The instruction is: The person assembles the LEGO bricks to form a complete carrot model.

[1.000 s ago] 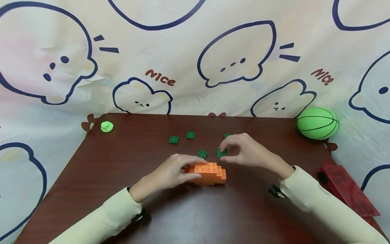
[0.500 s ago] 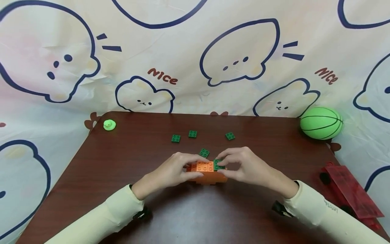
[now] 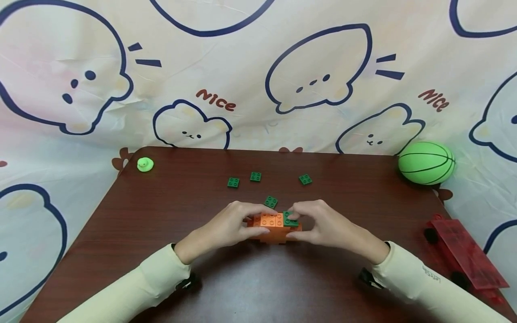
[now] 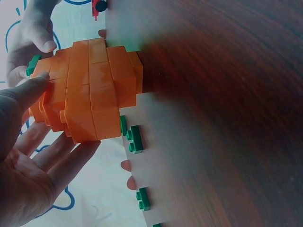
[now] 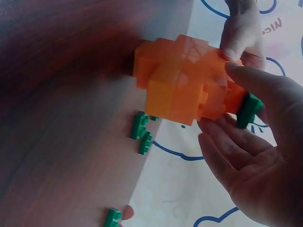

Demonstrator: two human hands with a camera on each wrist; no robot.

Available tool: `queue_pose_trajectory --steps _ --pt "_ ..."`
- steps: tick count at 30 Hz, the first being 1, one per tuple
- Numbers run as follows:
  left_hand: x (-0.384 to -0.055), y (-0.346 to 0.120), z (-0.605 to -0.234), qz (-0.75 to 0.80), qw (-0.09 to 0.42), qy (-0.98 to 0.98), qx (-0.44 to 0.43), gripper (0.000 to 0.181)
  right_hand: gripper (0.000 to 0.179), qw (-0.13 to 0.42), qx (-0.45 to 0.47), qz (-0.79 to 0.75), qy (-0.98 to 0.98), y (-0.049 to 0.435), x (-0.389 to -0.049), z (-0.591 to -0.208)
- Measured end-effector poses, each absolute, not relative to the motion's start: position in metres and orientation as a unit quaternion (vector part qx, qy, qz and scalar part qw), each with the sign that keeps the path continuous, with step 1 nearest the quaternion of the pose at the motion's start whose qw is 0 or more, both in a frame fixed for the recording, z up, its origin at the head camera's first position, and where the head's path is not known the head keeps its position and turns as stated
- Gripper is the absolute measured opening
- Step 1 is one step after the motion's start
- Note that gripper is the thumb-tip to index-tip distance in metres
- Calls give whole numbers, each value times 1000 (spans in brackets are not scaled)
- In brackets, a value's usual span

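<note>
A stepped build of orange toy building bricks (image 3: pixel 272 234) sits at the middle of the dark table, its lowest bricks at the tabletop. My left hand (image 3: pixel 230 226) grips its left end, thumb on the near side and fingers behind. On the top right of the build lies a green four-stud brick (image 3: pixel 290 219). My right hand (image 3: pixel 329 224) holds the right end, its thumb against the orange near side and its index fingertip at the green brick. The right wrist view shows the same green brick (image 5: pixel 249 110) beside the right fingers.
Behind the build lie loose green bricks: one close by (image 3: pixel 271 202), two green bricks at back left (image 3: pixel 233 182) (image 3: pixel 255 176) and one green brick at back right (image 3: pixel 305 179). A green duck (image 3: pixel 145 164), a green ball (image 3: pixel 426 163) and a red toy car (image 3: pixel 464 253) stand near the edges.
My right hand has brought a green brick from behind the build onto its top right. Its thumb has since shifted slightly along the orange side. The left hand keeps its grip.
</note>
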State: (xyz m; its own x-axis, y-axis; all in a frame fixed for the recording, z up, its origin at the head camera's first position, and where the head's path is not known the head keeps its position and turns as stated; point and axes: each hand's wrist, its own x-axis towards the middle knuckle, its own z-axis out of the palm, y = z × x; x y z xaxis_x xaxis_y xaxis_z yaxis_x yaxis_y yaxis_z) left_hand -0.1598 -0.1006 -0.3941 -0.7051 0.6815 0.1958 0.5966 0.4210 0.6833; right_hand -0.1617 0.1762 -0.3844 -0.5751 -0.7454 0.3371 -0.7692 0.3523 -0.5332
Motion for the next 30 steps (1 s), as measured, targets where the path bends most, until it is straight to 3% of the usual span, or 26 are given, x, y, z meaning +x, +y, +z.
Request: queue_pose_trajectory --steps 11,17,21,24,30 --pt "-162 -97 -396 381 56 840 382 40 34 52 439 364 -820 168 -159 -397" --pt "-168 -101 -398 398 95 829 380 57 34 52 431 364 -824 167 -158 -396" --pt "-183 -106 -402 417 124 828 354 45 32 40 429 372 -822 166 -159 -397" --pt "-199 -108 -408 388 111 851 335 38 32 32 429 379 -819 165 -159 -397" --pt "-225 -100 -420 282 115 886 349 43 33 29 428 383 -818 164 -159 -395"
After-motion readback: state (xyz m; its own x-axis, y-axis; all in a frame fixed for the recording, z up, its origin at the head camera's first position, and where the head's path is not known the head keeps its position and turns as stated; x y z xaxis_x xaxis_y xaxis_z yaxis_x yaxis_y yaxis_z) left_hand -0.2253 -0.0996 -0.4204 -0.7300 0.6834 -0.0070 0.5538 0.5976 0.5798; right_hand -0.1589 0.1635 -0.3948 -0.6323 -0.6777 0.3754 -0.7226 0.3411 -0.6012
